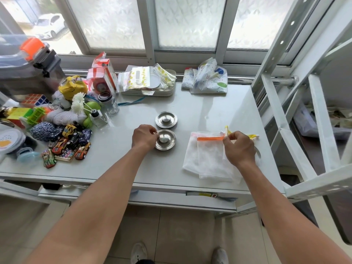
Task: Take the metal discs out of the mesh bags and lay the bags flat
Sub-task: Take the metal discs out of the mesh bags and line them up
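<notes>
Two round metal discs with raised centres lie on the white table (171, 172): one farther back (166, 119), one nearer (165, 139). My left hand (144, 137) grips the left rim of the nearer disc. To the right lie white mesh bags (207, 161), overlapping and flat; the top one has an orange band (210, 138) along its mouth. My right hand (239, 147) pinches the top right corner of that bag near a yellow-trimmed piece (251, 136). A curved metal edge (258, 151) shows just right of my right hand, mostly hidden.
A heap of toys, toy cars (72, 141), yarn, a puzzle cube (36, 99) and small glass bottles (110, 103) fills the table's left side. A tray with zip bags (148, 80) and a printed pouch (205, 79) sit at the back. A white metal rack (304, 111) stands at right.
</notes>
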The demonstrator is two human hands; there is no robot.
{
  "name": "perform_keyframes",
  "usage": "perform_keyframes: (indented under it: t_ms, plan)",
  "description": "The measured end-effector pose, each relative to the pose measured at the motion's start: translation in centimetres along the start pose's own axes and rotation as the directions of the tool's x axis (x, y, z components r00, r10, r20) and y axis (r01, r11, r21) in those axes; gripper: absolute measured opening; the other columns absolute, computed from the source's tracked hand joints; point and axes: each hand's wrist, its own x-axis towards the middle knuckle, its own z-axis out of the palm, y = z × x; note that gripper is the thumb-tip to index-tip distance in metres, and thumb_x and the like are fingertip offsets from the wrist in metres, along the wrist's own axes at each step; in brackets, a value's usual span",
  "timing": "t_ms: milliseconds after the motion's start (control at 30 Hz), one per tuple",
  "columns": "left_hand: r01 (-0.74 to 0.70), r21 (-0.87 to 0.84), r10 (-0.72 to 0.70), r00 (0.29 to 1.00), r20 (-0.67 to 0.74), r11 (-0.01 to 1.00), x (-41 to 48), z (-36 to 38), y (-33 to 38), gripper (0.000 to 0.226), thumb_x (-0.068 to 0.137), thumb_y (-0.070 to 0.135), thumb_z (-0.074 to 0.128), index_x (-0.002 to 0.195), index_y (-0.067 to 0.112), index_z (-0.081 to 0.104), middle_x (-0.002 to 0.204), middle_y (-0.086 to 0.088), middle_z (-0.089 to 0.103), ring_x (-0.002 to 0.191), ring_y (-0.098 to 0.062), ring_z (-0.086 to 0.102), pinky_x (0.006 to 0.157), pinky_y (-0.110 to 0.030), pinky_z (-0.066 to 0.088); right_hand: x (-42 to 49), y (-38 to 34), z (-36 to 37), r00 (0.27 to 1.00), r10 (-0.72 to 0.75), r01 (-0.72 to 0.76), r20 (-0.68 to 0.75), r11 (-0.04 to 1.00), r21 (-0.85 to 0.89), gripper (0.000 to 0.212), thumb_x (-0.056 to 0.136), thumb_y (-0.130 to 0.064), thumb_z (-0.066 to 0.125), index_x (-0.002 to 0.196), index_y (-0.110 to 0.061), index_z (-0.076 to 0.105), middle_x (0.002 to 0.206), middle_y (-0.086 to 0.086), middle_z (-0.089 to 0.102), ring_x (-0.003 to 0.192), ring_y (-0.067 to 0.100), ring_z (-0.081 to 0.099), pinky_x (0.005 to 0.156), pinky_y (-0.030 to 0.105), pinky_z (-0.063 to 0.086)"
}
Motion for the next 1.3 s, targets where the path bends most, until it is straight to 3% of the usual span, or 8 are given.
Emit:
perform_keyframes:
  t_ms: [167, 367, 467, 633, 733, 833, 1100, 1300]
  plan:
    - [-0.244, 0.090, 0.258, 0.940, -0.223, 0.966, -2.4, 1.6, 3.4, 0.027, 0.088, 0.020, 0.061, 0.112, 0.008, 0.066, 0.116, -0.016, 0.062, 0.103, -0.039, 0.060, 0.084, -0.041, 0.051, -0.3, 0.0, 0.2, 0.998, -0.047, 0.046, 0.046, 0.999, 0.014, 0.025, 0.089, -0.040, 0.057, 0.090, -0.017, 0.068, 0.098, 0.007, 0.073, 0.096, 0.033, 0.063, 0.085, 0.045, 0.050]
    - [-0.484, -0.024, 0.483, 0.868, 0.118, 0.875, -7.1, 6.7, 9.3, 0.023, 0.091, 0.031, 0.059, 0.106, 0.017, 0.068, 0.105, -0.005, 0.067, 0.096, -0.025, 0.064, 0.083, -0.037, 0.051, -0.1, 1.4, -2.0, 0.966, 0.187, -0.168, -0.180, 0.979, 0.115, 0.040, 0.093, -0.034, 0.038, 0.108, -0.010, 0.065, 0.115, 0.018, 0.064, 0.110, 0.040, 0.054, 0.094, 0.045, 0.044]
    - [-0.536, -0.123, 0.549, 0.803, 0.230, 0.835, -9.1, 8.5, 10.9, 0.023, 0.091, 0.030, 0.061, 0.107, 0.017, 0.071, 0.105, -0.003, 0.068, 0.094, -0.022, 0.064, 0.087, -0.036, 0.050, 0.4, 3.9, -3.3, 0.935, 0.351, -0.353, -0.058, 0.935, -0.028, 0.042, 0.090, -0.029, 0.039, 0.118, -0.005, 0.059, 0.124, 0.021, 0.055, 0.115, 0.042, 0.050, 0.098, 0.046, 0.043]
    - [-0.782, 0.017, 0.693, 0.562, 0.451, 0.623, -10.8, 10.6, 10.5, 0.029, 0.094, 0.039, 0.056, 0.118, 0.026, 0.068, 0.127, 0.006, 0.061, 0.115, -0.022, 0.055, 0.088, -0.038, 0.050, 0.9, 4.6, -4.2, 0.899, 0.429, -0.434, 0.089, 0.900, 0.050, 0.022, 0.089, -0.013, 0.044, 0.082, 0.000, 0.061, 0.085, 0.017, 0.060, 0.093, 0.040, 0.060, 0.073, 0.035, 0.043]
    - [-0.819, 0.066, 0.728, 0.540, 0.423, 0.570, -10.6, 11.0, 9.6, 0.027, 0.096, 0.038, 0.052, 0.116, 0.029, 0.068, 0.122, 0.007, 0.063, 0.114, -0.022, 0.054, 0.085, -0.038, 0.051, 1.8, 4.9, -4.5, 0.875, 0.465, -0.484, 0.138, 0.857, 0.176, 0.027, 0.088, -0.017, 0.052, 0.100, 0.005, 0.062, 0.103, 0.023, 0.064, 0.101, 0.040, 0.062, 0.075, 0.038, 0.046]
    - [-0.844, 0.108, 0.755, 0.521, 0.397, 0.525, -10.3, 11.2, 9.3, 0.028, 0.096, 0.036, 0.049, 0.117, 0.029, 0.066, 0.112, 0.008, 0.066, 0.109, -0.024, 0.056, 0.079, -0.039, 0.054, 2.7, 5.5, -4.3, 0.873, 0.446, -0.483, 0.200, 0.849, 0.214, 0.022, 0.078, -0.025, 0.069, 0.075, -0.003, 0.066, 0.101, 0.021, 0.069, 0.093, 0.035, 0.067, 0.077, 0.041, 0.053]
    - [-0.826, 0.107, 0.732, 0.543, 0.411, 0.553, -10.0, 11.1, 8.5, 0.039, 0.093, 0.036, 0.057, 0.127, 0.016, 0.058, 0.133, 0.000, 0.060, 0.126, -0.025, 0.050, 0.092, -0.044, 0.049, 2.3, 3.2, -6.6, 0.878, 0.399, -0.345, -0.266, 0.911, 0.226, 0.027, 0.092, -0.022, 0.053, 0.098, -0.001, 0.069, 0.106, 0.021, 0.069, 0.103, 0.038, 0.061, 0.078, 0.030, 0.040]
    - [-0.499, -0.201, 0.487, 0.867, -0.107, 0.843, -7.1, 6.6, 5.8, 0.015, 0.090, 0.021, 0.063, 0.100, 0.013, 0.071, 0.097, -0.004, 0.072, 0.084, -0.021, 0.066, 0.078, -0.036, 0.053, 0.8, -1.8, -4.5, 0.897, -0.065, 0.196, -0.437, 0.945, 0.262, 0.027, 0.093, -0.028, 0.055, 0.098, -0.006, 0.069, 0.095, 0.013, 0.070, 0.082, 0.026, 0.063, 0.077, 0.035, 0.049]
